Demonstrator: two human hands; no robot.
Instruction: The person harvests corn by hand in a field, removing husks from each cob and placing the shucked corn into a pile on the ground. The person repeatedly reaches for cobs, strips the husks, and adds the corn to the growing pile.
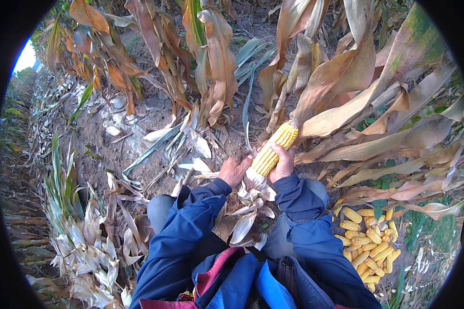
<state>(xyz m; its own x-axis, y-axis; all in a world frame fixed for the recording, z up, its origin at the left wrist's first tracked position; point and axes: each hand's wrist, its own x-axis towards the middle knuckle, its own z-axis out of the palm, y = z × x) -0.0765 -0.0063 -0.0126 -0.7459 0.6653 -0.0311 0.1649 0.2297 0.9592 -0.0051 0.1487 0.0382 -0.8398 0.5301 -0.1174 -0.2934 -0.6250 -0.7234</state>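
Observation:
A yellow ear of corn point(274, 148) is held slantwise in front of me, its kernels bare and its tip pointing away to the right. My right hand point(283, 162) wraps round its side, thumb on the kernels. At the lower end, my left hand point(235, 170) is closed beside the pale husk point(252, 186), which is peeled back and hangs toward me. The left fingertips are partly hidden, but they appear to grip the husk at the ear's base.
A heap of husked corn ears point(371, 244) lies on the ground at my right. Dry cornstalks point(216, 62) with brown leaves stand ahead and to the right. Loose husks point(95, 257) are piled at the left, and more litter the bare soil point(154, 116).

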